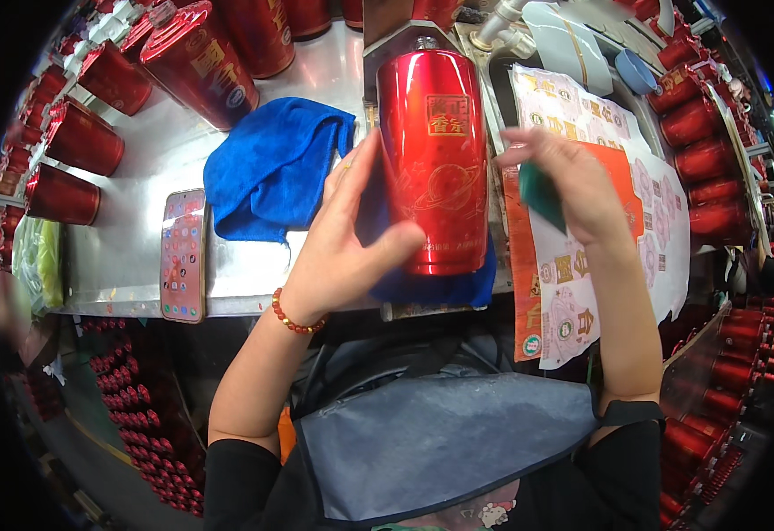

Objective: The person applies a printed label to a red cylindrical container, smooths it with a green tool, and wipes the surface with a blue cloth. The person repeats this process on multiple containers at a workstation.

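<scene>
canister (434,159) lying lengthwise — top end away, left hand (343,239) alongside.

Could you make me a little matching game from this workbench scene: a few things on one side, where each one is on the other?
Things:
1. red bottle
2. phone
3. green pad
4. bead bracelet

Places:
A. flat on the metal table, left of the blue cloth
B. on the left hand wrist
C. between the two hands, on a blue cloth
D. in the right hand

Pairs: 1-C, 2-A, 3-D, 4-B
</scene>
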